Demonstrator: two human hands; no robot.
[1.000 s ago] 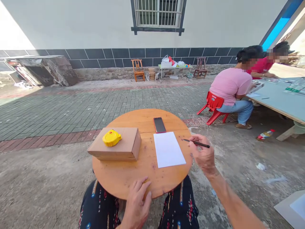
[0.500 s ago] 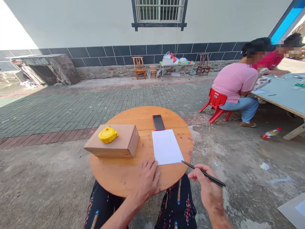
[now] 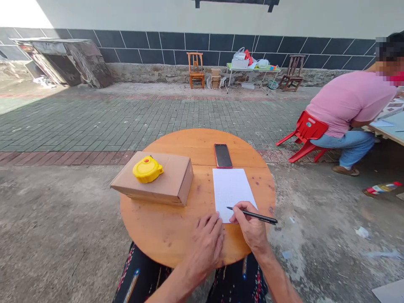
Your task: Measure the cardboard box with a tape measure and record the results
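Box sits closed; right hand holds pen.

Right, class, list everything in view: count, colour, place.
round wooden table: 1, orange, centre
rectangular cardboard box: 1, brown, table's left
plastic tape measure: 1, yellow, on box
paper sheet: 1, white, table's right
flat phone: 1, black, beyond paper
slim pen: 1, black, over paper
wooden chairs: 2, orange and brown, back
folding table: 1, green, between chairs
worktable: 1, blue, right edge
person: 1, pink shirt, right
plastic chair: 1, red, under person
bottle: 1, red cap, ground right
left hand: 1, bare, at paper's corner
right hand: 1, bare, gripping pen
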